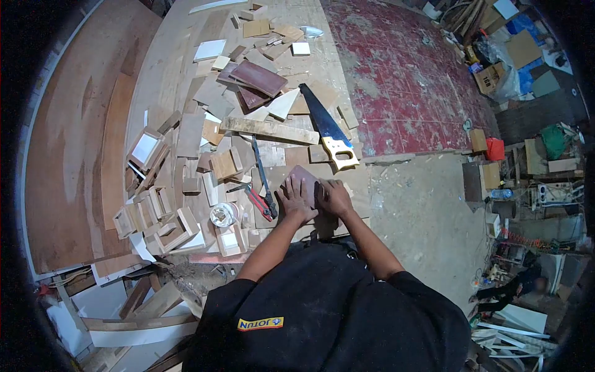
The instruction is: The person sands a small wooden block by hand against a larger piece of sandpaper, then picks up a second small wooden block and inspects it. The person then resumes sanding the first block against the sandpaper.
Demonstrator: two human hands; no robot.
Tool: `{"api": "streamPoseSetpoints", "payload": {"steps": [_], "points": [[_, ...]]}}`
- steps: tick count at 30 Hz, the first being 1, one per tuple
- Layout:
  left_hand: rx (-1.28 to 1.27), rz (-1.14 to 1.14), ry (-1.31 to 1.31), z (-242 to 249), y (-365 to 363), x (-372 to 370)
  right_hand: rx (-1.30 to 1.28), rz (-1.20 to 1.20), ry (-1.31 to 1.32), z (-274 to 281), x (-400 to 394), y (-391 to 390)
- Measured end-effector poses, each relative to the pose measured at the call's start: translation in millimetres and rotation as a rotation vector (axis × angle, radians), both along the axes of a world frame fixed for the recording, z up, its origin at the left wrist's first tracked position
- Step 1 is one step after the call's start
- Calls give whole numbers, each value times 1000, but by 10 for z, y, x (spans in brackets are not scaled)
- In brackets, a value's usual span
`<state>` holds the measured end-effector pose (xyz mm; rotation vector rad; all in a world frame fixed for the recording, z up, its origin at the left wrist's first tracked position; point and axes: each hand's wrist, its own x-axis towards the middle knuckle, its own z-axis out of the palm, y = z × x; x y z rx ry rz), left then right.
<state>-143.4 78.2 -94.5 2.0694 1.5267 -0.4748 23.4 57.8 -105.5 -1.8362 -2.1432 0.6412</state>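
My left hand (295,199) lies flat, fingers spread, on a small brownish wooden panel (302,177) near the front edge of the workbench (180,56). My right hand (333,196) rests beside it on the same panel, fingers curled over its right side. Whether the right hand grips a small object is too small to tell. A hand saw (326,126) with a pale wooden handle lies just beyond the panel. Left of my left hand lie red-handled pliers (258,203) and a dark pry bar (263,177).
Many wood offcuts and small frames (167,211) cover the bench, with a roll of tape (222,214) and a long wooden strip (268,129). A large plywood sheet (74,142) lies left. To the right are a red-patterned floor (409,80), bare concrete and cluttered boxes (496,74).
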Motion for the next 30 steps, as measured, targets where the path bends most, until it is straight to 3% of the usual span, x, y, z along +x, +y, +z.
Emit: {"api": "streamPoseSetpoints", "payload": {"steps": [7, 10, 13, 18, 25, 27, 30], "points": [[91, -34, 15, 24, -31, -1, 80, 104, -65, -73, 15, -91], [108, -36, 3, 76, -26, 14, 152, -80, 1, -86, 20, 236], [127, -28, 10, 104, -42, 17, 234, -75, 29, -61, 46, 310], [116, -49, 91, 128, -20, 59, 125, 61, -91, -90, 9, -177], [153, -28, -22, 66, -21, 44, 106, -114, -113, -15, -52, 405], [134, -52, 31, 98, -28, 61, -20, -33, -197, 52, -107, 255], [184, -73, 109, 6, -45, 80, 10, 53, -246, -7, -206, -175]]}}
